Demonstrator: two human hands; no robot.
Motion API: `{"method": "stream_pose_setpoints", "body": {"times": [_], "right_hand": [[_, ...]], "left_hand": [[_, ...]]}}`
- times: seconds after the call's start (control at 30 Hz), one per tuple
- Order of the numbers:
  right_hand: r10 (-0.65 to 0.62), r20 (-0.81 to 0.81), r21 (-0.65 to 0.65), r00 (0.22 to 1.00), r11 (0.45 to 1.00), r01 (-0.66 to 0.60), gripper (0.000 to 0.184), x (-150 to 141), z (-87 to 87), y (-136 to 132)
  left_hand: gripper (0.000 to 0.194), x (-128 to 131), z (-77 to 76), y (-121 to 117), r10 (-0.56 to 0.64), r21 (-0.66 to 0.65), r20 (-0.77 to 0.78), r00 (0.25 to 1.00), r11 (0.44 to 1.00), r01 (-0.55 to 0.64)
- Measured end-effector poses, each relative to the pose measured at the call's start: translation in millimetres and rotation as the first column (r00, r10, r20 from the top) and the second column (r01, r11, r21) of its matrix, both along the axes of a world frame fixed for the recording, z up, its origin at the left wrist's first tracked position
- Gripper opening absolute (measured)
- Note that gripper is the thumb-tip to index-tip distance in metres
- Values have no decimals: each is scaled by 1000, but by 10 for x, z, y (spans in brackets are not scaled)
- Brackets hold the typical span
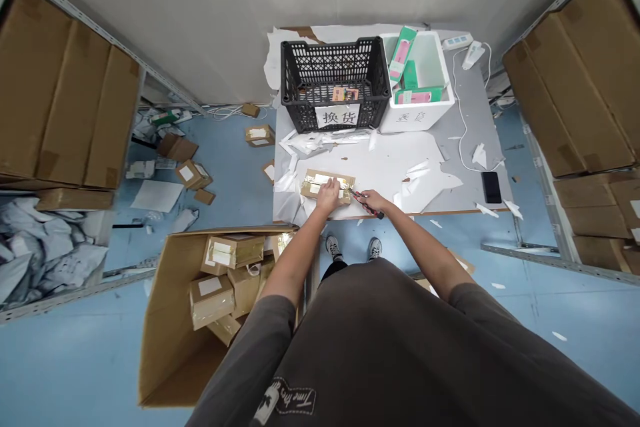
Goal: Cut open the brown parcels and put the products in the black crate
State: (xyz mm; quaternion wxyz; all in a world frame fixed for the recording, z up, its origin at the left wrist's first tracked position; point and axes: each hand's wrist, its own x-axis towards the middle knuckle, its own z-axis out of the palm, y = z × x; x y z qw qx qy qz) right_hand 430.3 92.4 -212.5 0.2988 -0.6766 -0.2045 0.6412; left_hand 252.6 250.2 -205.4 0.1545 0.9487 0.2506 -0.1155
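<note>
A small cardboard box (pixel 313 180) with shiny tape and white labels lies flat near the table's front edge. My left hand (pixel 329 195) presses on its top and holds it down, fingers over the taped middle. In my right hand (pixel 373 201) is a slim red-and-black utility knife (pixel 359 196), gripped by its handle. The knife's tip is at the right end of the box; whether it cuts into the tape is too small to tell. White paper (pixel 380 167) lies under the box, with torn scraps around it.
Behind stand a black crate (pixel 300 107) and a white foam box (pixel 440 107) holding green-and-pink packages. A phone (pixel 491 187) lies at the table's right. On my left a large open carton (pixel 155 320) holds several small boxes. Shelves with cartons (pixel 65 93) flank both sides.
</note>
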Motion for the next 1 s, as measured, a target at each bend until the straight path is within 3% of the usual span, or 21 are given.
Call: {"method": "stream_pose_setpoints", "body": {"times": [0.27,0.37,0.5,0.6,0.67,0.8,0.87,1.0], "right_hand": [[30,23,10,999,999,-30,29,-9,14,35],[96,55,20,994,995,-97,27,26,19,86],[210,232,8,950,976,-218,17,114,32,152],[261,436,0,862,957,-290,15,149,51,185],[269,470,-7,841,953,-301,16,147,63,199],[202,162,-30,966,979,-200,18,134,71,174],[144,25,-42,989,989,-143,21,145,69,142],[118,-41,-24,992,993,-119,29,170,63,111]], "left_hand": [[97,-23,-12,13,12,-13,-7,1000,1000,-12],[92,-19,-6,19,12,-11,-21,1000,1000,-12],[85,-10,-17,60,-1,-1,-14,1000,1000,1],[73,-16,-16,89,-33,-9,-10,999,999,33],[66,-23,-11,99,-53,-16,-16,998,999,52],[67,-23,-22,98,-43,-40,-13,999,998,42],[70,-14,-39,91,-19,-61,-14,1000,998,18],[76,5,-64,86,7,-72,-29,1000,997,-9]]}}
